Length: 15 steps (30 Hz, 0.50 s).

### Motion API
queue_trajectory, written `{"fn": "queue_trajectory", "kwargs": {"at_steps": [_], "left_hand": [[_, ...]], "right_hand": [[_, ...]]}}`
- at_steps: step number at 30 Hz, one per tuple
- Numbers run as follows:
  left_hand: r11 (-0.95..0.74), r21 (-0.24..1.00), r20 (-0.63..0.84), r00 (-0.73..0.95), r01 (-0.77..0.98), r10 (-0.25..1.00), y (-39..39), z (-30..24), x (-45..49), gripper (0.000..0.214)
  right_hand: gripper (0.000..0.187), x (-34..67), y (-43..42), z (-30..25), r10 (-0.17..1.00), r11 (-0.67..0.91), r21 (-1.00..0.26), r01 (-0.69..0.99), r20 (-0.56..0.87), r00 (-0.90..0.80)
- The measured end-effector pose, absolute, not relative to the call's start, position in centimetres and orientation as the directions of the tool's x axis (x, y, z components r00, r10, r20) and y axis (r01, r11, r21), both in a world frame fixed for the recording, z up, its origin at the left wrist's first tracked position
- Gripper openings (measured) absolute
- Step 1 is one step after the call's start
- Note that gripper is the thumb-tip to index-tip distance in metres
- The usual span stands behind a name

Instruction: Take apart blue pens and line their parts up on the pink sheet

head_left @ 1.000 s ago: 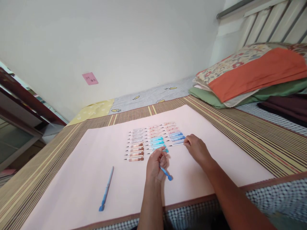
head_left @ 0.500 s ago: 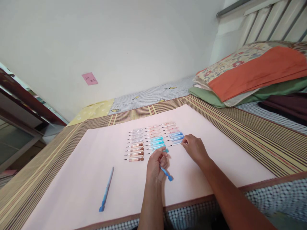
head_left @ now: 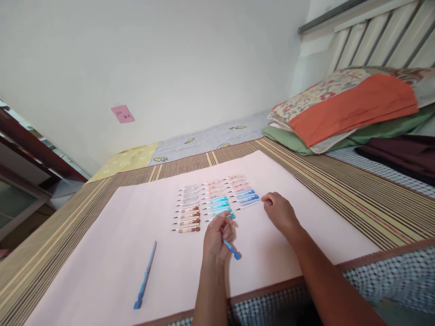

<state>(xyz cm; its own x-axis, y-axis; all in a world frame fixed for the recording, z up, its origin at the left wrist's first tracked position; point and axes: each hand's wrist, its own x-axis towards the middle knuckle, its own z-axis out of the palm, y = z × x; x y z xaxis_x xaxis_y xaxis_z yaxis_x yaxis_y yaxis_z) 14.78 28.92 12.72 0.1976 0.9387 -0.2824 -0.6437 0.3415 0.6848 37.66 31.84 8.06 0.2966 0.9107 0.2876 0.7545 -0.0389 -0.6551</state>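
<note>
My left hand [head_left: 217,233] is closed around a blue pen barrel [head_left: 231,249], whose decorated end sticks out below the fingers. Its fingertips hover by the lowest turquoise pen [head_left: 230,215]. At the right end of a thin white pen refill [head_left: 248,205], my right hand [head_left: 278,210] is closed with its fingertips pinched. The dark tip of that refill points left, below two blue pens [head_left: 249,198]. A separate light-blue pen [head_left: 146,274] lies slanted on the pale pink sheet [head_left: 102,253], left of my left hand.
Neat columns hold several clear pens [head_left: 188,194], brown pens [head_left: 188,222] and pink pens [head_left: 234,183]. Beneath the sheet is a striped mat [head_left: 306,185]. Folded cloths, including an orange one [head_left: 356,111], are piled at the right. A pink note [head_left: 123,113] hangs on the wall.
My right hand has shifted slightly right along the white refill, exposing more of it. My left hand keeps the blue barrel. The whole view has shifted slightly.
</note>
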Motion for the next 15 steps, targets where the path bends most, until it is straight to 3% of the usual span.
{"fn": "queue_trajectory", "kwargs": {"at_steps": [5, 15], "left_hand": [[0.350, 0.676, -0.289, 0.203, -0.648, 0.935, 28.9, 12.6, 14.7, 0.040], [0.339, 0.690, -0.276, 0.200, -0.639, 0.940, 29.0, 12.8, 14.8, 0.042]], "right_hand": [[0.004, 36.9, 31.8, 8.1, 0.925, -0.057, -0.565, 0.823, 0.280, 0.256], [0.014, 35.9, 31.8, 8.7, 0.934, -0.137, -0.432, 0.891, 0.242, 0.262]]}}
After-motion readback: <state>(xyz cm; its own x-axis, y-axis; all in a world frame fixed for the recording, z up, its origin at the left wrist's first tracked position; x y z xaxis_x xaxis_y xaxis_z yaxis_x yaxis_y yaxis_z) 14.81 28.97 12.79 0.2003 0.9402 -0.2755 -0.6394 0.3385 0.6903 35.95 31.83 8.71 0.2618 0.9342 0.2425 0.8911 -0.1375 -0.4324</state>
